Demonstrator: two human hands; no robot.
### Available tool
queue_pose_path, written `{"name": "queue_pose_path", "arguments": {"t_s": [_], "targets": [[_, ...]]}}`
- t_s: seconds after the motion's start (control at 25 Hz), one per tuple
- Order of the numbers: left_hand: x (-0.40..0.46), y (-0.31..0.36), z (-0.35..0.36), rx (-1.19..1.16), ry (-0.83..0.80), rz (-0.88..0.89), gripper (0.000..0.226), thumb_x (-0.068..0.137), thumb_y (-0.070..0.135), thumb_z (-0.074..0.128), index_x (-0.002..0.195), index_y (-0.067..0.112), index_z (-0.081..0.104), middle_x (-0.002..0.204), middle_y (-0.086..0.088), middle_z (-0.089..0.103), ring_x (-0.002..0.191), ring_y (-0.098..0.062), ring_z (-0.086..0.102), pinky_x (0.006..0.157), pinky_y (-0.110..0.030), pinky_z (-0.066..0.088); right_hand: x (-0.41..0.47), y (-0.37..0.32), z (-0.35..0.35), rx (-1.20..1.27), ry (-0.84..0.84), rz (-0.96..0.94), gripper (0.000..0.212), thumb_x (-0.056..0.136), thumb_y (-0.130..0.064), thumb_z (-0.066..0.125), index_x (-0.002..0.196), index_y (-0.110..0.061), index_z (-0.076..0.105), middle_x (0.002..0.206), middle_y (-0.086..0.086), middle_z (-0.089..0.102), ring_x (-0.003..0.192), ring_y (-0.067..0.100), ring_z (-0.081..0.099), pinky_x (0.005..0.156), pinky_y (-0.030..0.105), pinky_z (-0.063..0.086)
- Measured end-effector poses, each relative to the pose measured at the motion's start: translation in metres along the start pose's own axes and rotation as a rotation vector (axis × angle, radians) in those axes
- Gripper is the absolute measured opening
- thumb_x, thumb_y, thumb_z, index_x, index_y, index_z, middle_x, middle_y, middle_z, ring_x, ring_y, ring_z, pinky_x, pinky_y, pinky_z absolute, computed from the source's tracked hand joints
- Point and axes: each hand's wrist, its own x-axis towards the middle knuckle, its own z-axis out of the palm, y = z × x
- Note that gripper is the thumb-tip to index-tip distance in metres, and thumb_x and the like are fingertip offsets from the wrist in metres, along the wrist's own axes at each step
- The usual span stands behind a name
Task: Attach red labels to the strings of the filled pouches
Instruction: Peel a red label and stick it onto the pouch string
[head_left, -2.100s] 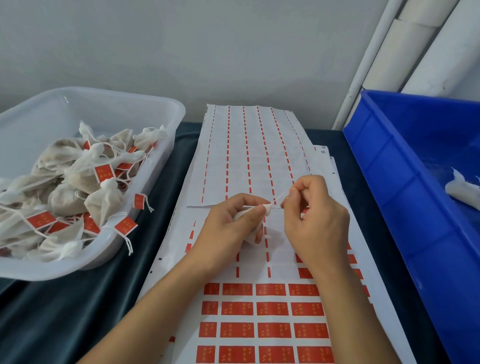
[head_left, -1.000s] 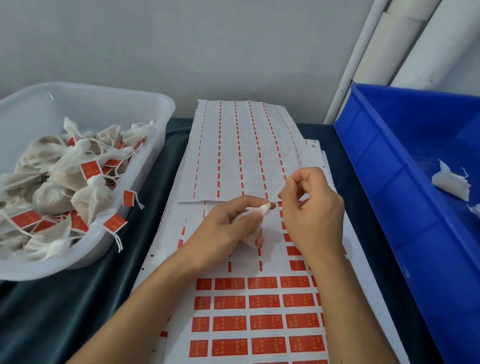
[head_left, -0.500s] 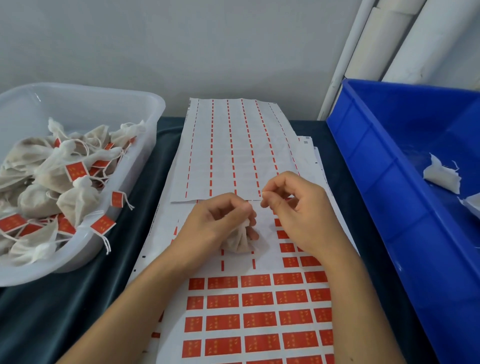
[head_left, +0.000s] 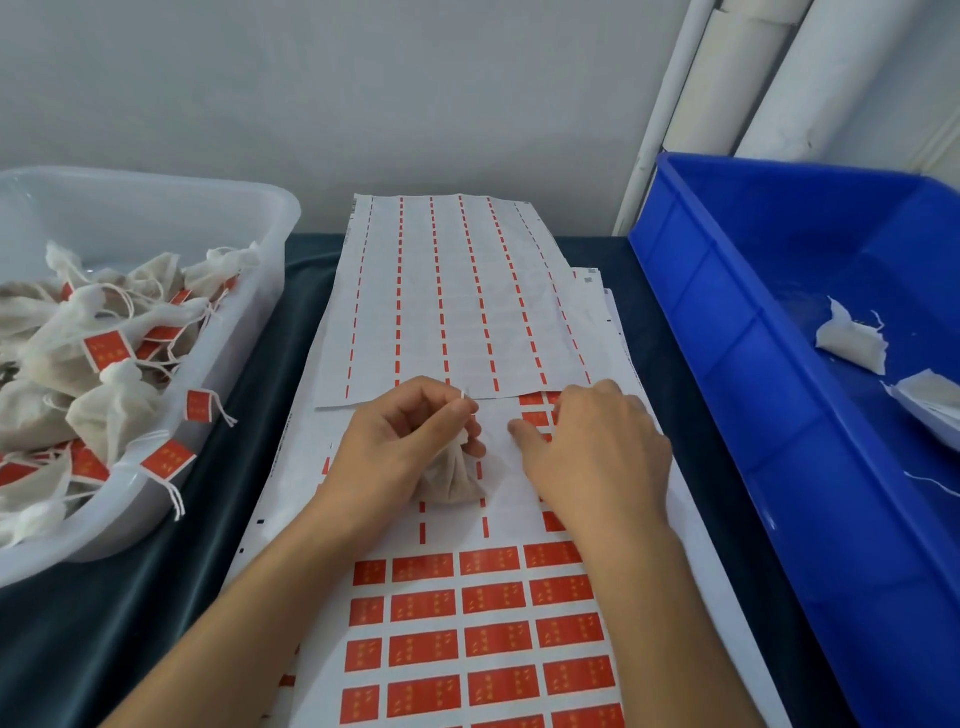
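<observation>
My left hand (head_left: 402, 441) pinches the neck of a small beige filled pouch (head_left: 451, 480), whose white string end sticks up by my fingertips. The pouch hangs over a sheet of red labels (head_left: 488, 634). My right hand (head_left: 597, 452) lies to its right, palm down, fingertips touching the sheet beside the red labels near its upper right part. Nothing shows in my right hand.
A clear plastic tub (head_left: 156, 218) at the left holds several pouches carrying red labels. A blue bin (head_left: 727, 374) at the right holds a few white pouches (head_left: 852, 338). A used-up label sheet (head_left: 447, 301) lies further back on the dark cloth.
My right hand has let go of the string and dropped onto the label sheet. My left hand keeps the pouch and has turned it neck-up.
</observation>
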Motion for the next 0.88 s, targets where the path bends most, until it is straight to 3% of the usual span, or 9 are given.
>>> {"name": "queue_pose_path", "arguments": {"t_s": [0.12,0.44,0.6,0.88], "targets": [[0.0002,0.0005,-0.0004,-0.016,0.015,-0.002,0.03,0.089,0.053,0.063,0.095,0.027,0.075,0.094,0.003,0.078,0.088,-0.017,0.077,0.074,-0.017,0.059,-0.0049,-0.0106,0.009,-0.074,0.037,0.004,0.06,0.085,-0.075,0.059,0.123,-0.029,0.06,0.122,-0.002,0.064,0.1,0.022,0.064,0.071,0.031,0.035],[-0.0015,0.0025,0.0019,-0.016,-0.003,-0.013,0.022,0.094,0.048,0.064,0.093,0.029,0.075,0.094,0.003,0.078,0.087,-0.017,0.076,0.075,-0.022,0.061,-0.0091,-0.0108,0.0083,-0.046,0.08,0.037,0.053,0.083,-0.074,0.061,0.115,-0.031,0.064,0.111,-0.005,0.07,0.079,0.016,0.06,0.064,0.028,0.032],[-0.0007,0.0019,0.0036,0.005,0.0,-0.01,0.019,0.099,0.041,0.065,0.094,0.025,0.075,0.091,0.005,0.077,0.086,-0.014,0.075,0.075,-0.017,0.058,-0.0077,-0.0121,0.0088,-0.048,0.086,0.046,0.051,0.084,-0.073,0.063,0.114,-0.032,0.066,0.11,-0.006,0.072,0.084,0.018,0.069,0.065,0.028,0.035],[0.0005,0.0007,0.0058,0.049,0.006,0.004,0.018,0.101,0.037,0.064,0.095,0.024,0.075,0.089,0.009,0.076,0.085,-0.009,0.074,0.073,-0.012,0.055,-0.005,-0.0116,0.0137,-0.017,0.154,0.077,0.048,0.084,-0.071,0.064,0.115,-0.035,0.068,0.112,-0.009,0.073,0.084,0.019,0.07,0.066,0.028,0.035]]}}
